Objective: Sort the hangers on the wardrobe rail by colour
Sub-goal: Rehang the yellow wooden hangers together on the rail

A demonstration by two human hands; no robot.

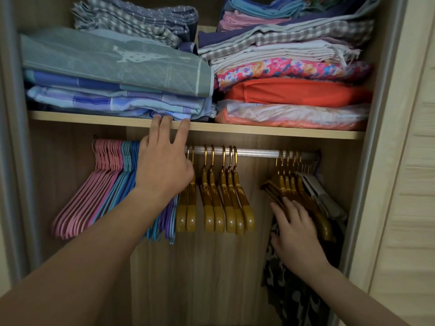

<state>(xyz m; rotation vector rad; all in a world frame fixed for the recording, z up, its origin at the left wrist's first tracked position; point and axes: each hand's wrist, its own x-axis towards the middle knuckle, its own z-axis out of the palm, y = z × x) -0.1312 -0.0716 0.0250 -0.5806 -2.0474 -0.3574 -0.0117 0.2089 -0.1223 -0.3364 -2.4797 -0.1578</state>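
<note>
Wardrobe interior, pale wood; shelf [235,129] across the upper half of the frame stacked with folded bedding [117,74]. Below it, the rail [256,152] runs left to right.

Hangers, from the left: pink hangers [94,191] bunched tight, then blue hangers [124,182], a few purple ones low behind my forearm. Centre: loose gold hangers [223,203], spaced apart on the rail. Right of frame: a second gold bunch [289,184], with grey-white hangers [322,196] pressed behind it, and a camouflage-patterned garment [294,290] hanging below.

My left hand [164,170] sits centre frame, fingers straight and spread, tips touching the shelf edge, palm over the rail between the blue and gold. It grips nothing. My right hand [296,234], lower right, lies flat with fingers apart against the arms of the right gold bunch, pressing, not clasping.

Handling, as I judge it: gold ones look rigid, glossy plastic, light, with metal hooks that should slide easily on the smooth rail. Best taken at the neck below the hook, or pushed as a bunch. Thin pink and blue ones likely tangle; move them together.
</note>
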